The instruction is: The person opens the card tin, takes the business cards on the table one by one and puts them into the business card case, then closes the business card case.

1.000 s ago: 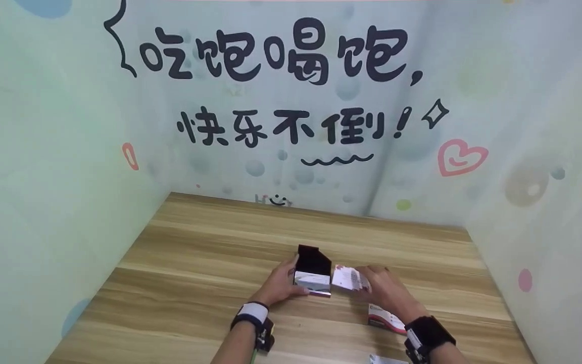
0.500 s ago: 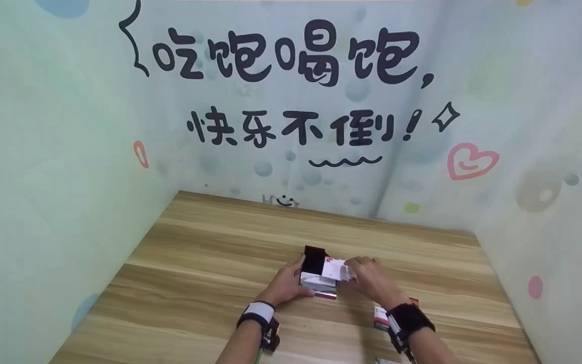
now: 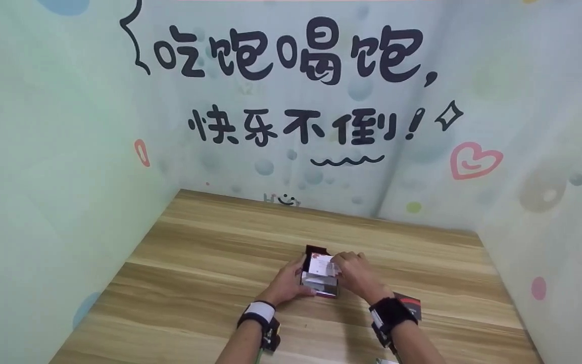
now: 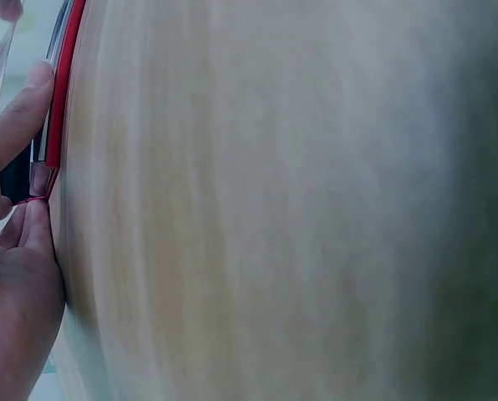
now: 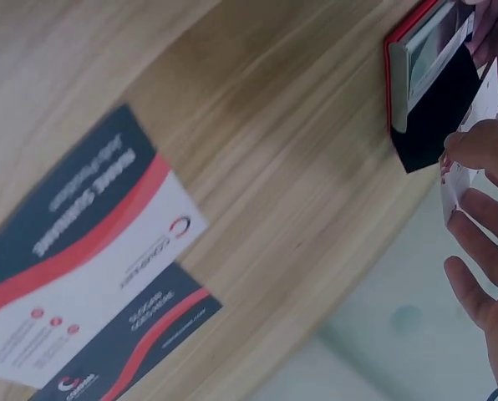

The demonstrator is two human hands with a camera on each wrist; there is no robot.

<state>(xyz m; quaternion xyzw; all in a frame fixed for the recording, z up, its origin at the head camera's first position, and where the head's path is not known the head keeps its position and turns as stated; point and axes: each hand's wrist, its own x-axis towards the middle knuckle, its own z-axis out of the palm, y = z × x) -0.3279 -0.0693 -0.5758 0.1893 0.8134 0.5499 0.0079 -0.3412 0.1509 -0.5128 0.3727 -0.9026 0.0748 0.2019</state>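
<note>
An unfolded business card case (image 3: 321, 291), red outside with a black lining and a silver metal holder, is in my left hand (image 3: 287, 283). My left thumb rests on its near edge while the fingers wrap its left side. In the left wrist view the red cover (image 4: 63, 96) lies close over the wood. My right hand (image 3: 357, 275) pinches a white business card (image 3: 321, 264) with red marks at its right end. The card overlaps the black lining in the head view. From the right wrist, the card (image 5: 458, 182) stands at an angle beside the case's black flap.
Two business cards in dark grey, red and white lie on the wooden table: one larger in view (image 5: 90, 242) and one partly under it (image 5: 161, 326). Another card's edge (image 3: 386, 361) shows at the bottom of the head view. Printed curtains (image 3: 291, 167) enclose the table.
My right hand has brought the white card leftward from beside the case to over its black lining. The left hand keeps its grip on the case. The head view has shifted slightly.
</note>
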